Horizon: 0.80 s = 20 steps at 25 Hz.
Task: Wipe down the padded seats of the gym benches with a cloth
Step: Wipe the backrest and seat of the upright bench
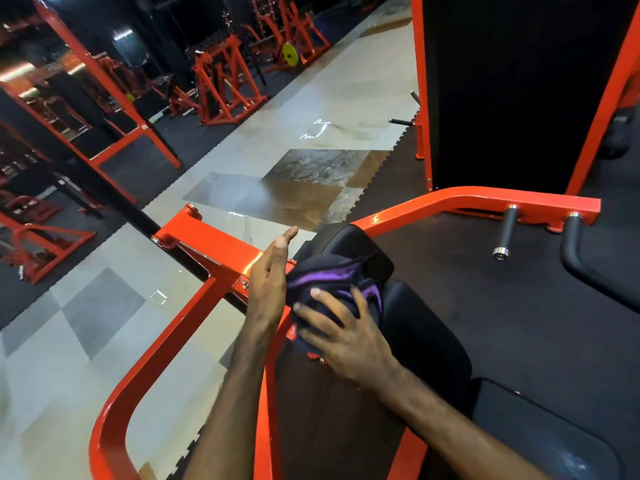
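Note:
A bunched dark cloth with purple stripes (332, 282) lies on the black padded seat (415, 327) of an orange-framed gym machine. My right hand (343, 330) presses on the cloth from the near side, fingers spread over it. Just left of the cloth, my left hand (270, 278) is held edge-up with straight fingers, its palm against the side of the cloth. A second black pad (349, 244) sits just beyond the cloth.
The orange tube frame (166, 344) curves round the seat on the left and far side. Chrome pegs (505, 233) and a black handle (571, 244) stick out at right. A tall black panel (512, 88) stands behind. Tiled walkway (294, 133) and more orange machines (225, 81) lie at left.

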### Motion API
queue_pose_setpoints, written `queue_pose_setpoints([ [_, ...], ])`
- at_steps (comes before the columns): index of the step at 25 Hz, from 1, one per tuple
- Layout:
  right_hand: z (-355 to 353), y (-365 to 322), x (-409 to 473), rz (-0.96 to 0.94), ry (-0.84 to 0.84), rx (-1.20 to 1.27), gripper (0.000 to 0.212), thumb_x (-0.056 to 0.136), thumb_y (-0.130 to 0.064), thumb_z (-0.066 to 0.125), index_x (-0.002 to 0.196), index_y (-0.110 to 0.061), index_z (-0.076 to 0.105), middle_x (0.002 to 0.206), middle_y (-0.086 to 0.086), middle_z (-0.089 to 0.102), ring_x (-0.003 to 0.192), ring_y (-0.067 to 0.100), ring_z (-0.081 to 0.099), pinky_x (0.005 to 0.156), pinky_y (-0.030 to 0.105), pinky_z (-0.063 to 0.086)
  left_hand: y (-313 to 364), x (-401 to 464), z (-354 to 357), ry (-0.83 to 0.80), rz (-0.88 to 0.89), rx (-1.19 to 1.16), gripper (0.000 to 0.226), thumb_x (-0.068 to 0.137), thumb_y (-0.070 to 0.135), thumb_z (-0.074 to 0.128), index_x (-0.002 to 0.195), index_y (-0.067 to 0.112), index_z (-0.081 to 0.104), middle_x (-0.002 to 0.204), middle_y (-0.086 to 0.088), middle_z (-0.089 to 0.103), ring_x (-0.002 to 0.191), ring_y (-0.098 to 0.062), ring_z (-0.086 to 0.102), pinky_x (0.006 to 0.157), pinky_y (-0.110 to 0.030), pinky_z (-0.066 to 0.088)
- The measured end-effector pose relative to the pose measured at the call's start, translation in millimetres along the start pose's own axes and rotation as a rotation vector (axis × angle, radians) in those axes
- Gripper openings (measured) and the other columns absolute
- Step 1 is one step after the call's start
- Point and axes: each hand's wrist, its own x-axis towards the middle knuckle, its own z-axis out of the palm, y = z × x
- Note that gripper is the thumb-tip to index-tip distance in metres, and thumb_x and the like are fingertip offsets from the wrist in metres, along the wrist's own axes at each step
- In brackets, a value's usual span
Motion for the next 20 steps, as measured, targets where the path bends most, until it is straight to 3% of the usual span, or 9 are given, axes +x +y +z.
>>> queue_pose_setpoints([
  [4, 21, 3, -67, -0.082, -0.102, -0.064, 0.04, 0.098, -0.028, 0.063, 0.138, -0.03, 0.068, 0.16, -0.008, 0.046, 0.154, 0.024, 0.035, 0.118, 0.068, 0.032, -17, -1, 7, -0.085, 0.069, 0.108, 0.04, 0.115, 0.043, 0.043, 0.142, 0.028, 0.067, 0.143, 0.019, 0.066, 0.139, 0.004, 0.055, 0.118, -0.021, 0.041],
  [8, 2, 1, -80, 0.02, -0.161, 0.078, 0.039, 0.093, -0.033, 0.066, 0.132, -0.033, 0.067, 0.148, -0.009, 0.055, 0.145, 0.022, 0.045, 0.112, 0.058, 0.041, -20, -5, 7, -0.127, 0.128, 0.255, 0.04, 0.111, 0.048, 0.05, 0.143, 0.031, 0.067, 0.15, 0.017, 0.061, 0.143, 0.004, 0.049, 0.125, -0.033, 0.038],
  [10, -19, -3, -75, 0.297, -0.023, 0.395, 0.029, 0.103, -0.039, 0.061, 0.13, -0.035, 0.068, 0.143, -0.005, 0.057, 0.14, 0.019, 0.049, 0.11, 0.047, 0.047, -20, 2, 9, -0.146, 0.171, 0.33, 0.045, 0.108, 0.053, 0.053, 0.146, 0.031, 0.064, 0.153, 0.014, 0.058, 0.145, 0.002, 0.047, 0.126, -0.038, 0.039],
  [12, -37, 11, -53, 0.846, 0.285, 0.781, 0.029, 0.106, -0.05, 0.054, 0.132, -0.045, 0.066, 0.142, -0.002, 0.058, 0.137, 0.011, 0.053, 0.116, 0.033, 0.043, -21, 12, 19, -0.169, 0.229, 0.461, 0.049, 0.107, 0.056, 0.054, 0.149, 0.033, 0.059, 0.157, 0.013, 0.054, 0.147, -0.001, 0.045, 0.126, -0.042, 0.037],
  [14, -41, 45, -25, 1.326, 0.631, 1.112, 0.047, 0.098, -0.067, 0.059, 0.139, -0.043, 0.061, 0.144, 0.0, 0.062, 0.137, 0.009, 0.057, 0.122, 0.035, 0.041, -25, 18, 31, -0.123, 0.267, 0.669, 0.049, 0.106, 0.056, 0.051, 0.151, 0.036, 0.054, 0.159, 0.015, 0.051, 0.148, -0.004, 0.045, 0.127, -0.05, 0.033],
  [15, -38, 63, -14, 1.411, 0.683, 1.256, 0.061, 0.094, -0.065, 0.068, 0.146, -0.035, 0.056, 0.146, 0.0, 0.064, 0.137, 0.011, 0.059, 0.121, 0.038, 0.043, -28, 19, 35, -0.083, 0.28, 0.73, 0.049, 0.106, 0.055, 0.05, 0.152, 0.038, 0.052, 0.159, 0.016, 0.051, 0.147, -0.006, 0.045, 0.126, -0.054, 0.032],
  [17, -31, 86, 1, 1.476, 0.585, 1.289, 0.083, 0.086, -0.046, 0.086, 0.156, -0.026, 0.045, 0.147, -0.005, 0.063, 0.133, 0.009, 0.062, 0.112, 0.031, 0.05, -34, 20, 37, -0.04, 0.325, 0.712, 0.048, 0.106, 0.054, 0.052, 0.151, 0.039, 0.054, 0.158, 0.018, 0.052, 0.147, -0.005, 0.046, 0.123, -0.056, 0.036],
  [18, -25, 93, 5, 1.486, 0.493, 1.227, 0.083, 0.085, -0.037, 0.09, 0.154, -0.025, 0.045, 0.141, -0.009, 0.065, 0.127, 0.005, 0.065, 0.105, 0.023, 0.053, -36, 20, 36, -0.033, 0.344, 0.68, 0.048, 0.105, 0.053, 0.054, 0.151, 0.039, 0.055, 0.158, 0.018, 0.053, 0.146, -0.005, 0.047, 0.121, -0.054, 0.04],
  [20, -14, 103, 11, 1.508, 0.357, 1.123, 0.05, 0.093, -0.019, 0.083, 0.137, -0.02, 0.059, 0.116, -0.01, 0.073, 0.108, 0.01, 0.07, 0.084, 0.013, 0.054, -38, 20, 35, -0.018, 0.362, 0.636, 0.048, 0.104, 0.052, 0.055, 0.15, 0.038, 0.057, 0.157, 0.019, 0.054, 0.146, -0.005, 0.049, 0.119, -0.052, 0.043],
])
